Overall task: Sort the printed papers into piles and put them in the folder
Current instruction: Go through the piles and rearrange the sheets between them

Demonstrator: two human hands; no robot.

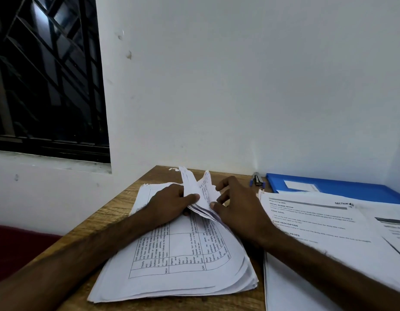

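Note:
A thick stack of printed papers [185, 261] with tables lies on the wooden desk [118, 212] in front of me. My left hand [170, 203] lies on the stack's far part and pinches a bunch of lifted sheets [194, 185] with the thumb. My right hand [237, 205] is beside it, fingers curled on the right edge of the same raised sheets. A second pile of printed pages [318, 223] lies to the right. The blue folder [342, 187] lies flat at the back right, partly under that pile.
A stapler [257, 179] sits by the wall, left of the folder. The white wall [239, 86] stands right behind the desk, and a dark barred window [46, 72] is at the left. A dark red surface [17, 243] lies beyond the desk's left edge.

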